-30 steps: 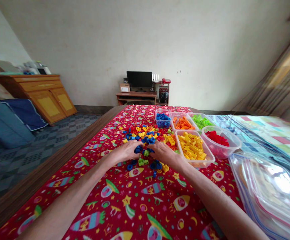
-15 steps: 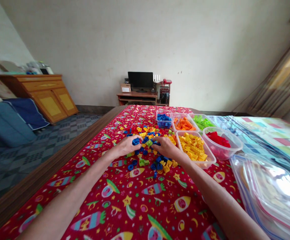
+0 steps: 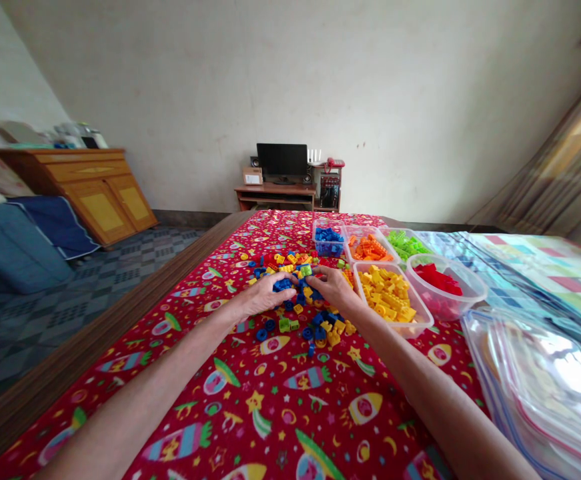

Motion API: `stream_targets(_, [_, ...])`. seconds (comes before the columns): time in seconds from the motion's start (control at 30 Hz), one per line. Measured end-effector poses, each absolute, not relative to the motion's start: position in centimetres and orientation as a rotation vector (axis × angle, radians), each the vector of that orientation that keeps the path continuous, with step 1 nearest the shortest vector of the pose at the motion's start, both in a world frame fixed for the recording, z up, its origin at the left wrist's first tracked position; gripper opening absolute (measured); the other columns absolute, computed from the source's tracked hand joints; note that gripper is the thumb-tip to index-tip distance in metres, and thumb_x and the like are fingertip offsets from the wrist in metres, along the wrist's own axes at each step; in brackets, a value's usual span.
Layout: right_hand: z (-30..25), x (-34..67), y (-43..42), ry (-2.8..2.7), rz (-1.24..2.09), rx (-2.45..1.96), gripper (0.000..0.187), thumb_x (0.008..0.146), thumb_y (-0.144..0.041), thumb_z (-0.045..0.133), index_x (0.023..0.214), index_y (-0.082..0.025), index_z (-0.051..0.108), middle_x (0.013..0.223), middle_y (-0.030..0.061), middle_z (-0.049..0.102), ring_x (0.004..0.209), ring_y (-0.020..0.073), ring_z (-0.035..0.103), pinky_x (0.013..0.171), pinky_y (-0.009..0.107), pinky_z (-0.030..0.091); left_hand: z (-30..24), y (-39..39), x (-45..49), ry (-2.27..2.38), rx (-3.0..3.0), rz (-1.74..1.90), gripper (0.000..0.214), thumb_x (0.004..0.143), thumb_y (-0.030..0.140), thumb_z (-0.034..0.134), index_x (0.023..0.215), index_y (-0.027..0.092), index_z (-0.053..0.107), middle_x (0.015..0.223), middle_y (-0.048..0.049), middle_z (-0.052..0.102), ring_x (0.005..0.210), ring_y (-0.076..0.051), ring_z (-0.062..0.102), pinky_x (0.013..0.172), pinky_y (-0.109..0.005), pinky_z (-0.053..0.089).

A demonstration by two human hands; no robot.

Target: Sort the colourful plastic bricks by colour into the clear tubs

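A loose heap of small plastic bricks (image 3: 297, 267), blue, yellow, red and green, lies on the red patterned cloth (image 3: 270, 400). My left hand (image 3: 266, 293) rests at the heap's left side, its fingers curled round several blue bricks (image 3: 283, 285). My right hand (image 3: 334, 289) is at the heap's right side, fingers bent down onto blue and yellow bricks. The two hands nearly meet over the pile. More bricks (image 3: 320, 328) are scattered just in front of the hands.
Clear tubs stand right of the heap: blue bricks (image 3: 327, 240), orange bricks (image 3: 369, 247), green bricks (image 3: 406, 243), yellow bricks (image 3: 386, 293), and a round bowl of red bricks (image 3: 443, 281). Clear zip bags (image 3: 540, 387) lie at the right. The table's wooden edge (image 3: 120, 313) runs along the left.
Both hands have slid a little farther into the heap, gathering blue bricks between them. The view has shifted slightly.
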State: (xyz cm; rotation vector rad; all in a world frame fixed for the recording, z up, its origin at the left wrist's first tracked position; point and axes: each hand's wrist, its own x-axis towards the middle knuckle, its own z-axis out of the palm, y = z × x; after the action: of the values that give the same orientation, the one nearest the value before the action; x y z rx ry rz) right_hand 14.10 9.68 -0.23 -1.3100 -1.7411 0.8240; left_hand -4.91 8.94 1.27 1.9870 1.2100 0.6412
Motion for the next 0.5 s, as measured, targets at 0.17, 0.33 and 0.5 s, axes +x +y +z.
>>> stream_targets(0.17, [-0.7,13.0,9.1,-1.706,0.434,-1.368,0.022,0.083,-0.027,0.054,0.101,-0.017,0.063,0.086,0.0058,0.069,0.079,0.0175,0.063,0.073,0.028,0.046,0.5,7.6,-3.2,1.226,1.844,0.669,0.047,0.078,0.059,0.053,0.099,0.017,0.057,0.051,0.0070,0.043,0.044,-0.009,0.037,0.043,-0.021,0.029])
stream_targets(0.33, [-0.9,12.6,8.7,-1.770,0.345,-1.321,0.024,0.085,-0.026,0.052,0.106,-0.016,0.060,0.090,0.0069,0.069,0.080,0.0172,0.063,0.074,0.027,0.045,-0.6,8.0,-3.0,1.261,1.916,0.726,0.045,0.080,0.056,0.052,0.102,0.017,0.060,0.074,0.0007,0.063,0.058,-0.013,0.052,0.051,-0.022,0.040])
stream_targets(0.5, [-0.2,13.0,9.0,-1.710,0.418,-1.424,0.024,0.084,-0.029,0.055,0.103,-0.018,0.063,0.088,0.0057,0.070,0.082,0.0181,0.064,0.073,0.028,0.046,-1.1,9.3,-3.9,1.437,2.275,0.673,0.035,0.076,0.047,0.055,0.089,0.017,0.066,0.069,-0.0008,0.065,0.062,-0.017,0.057,0.057,-0.025,0.042])
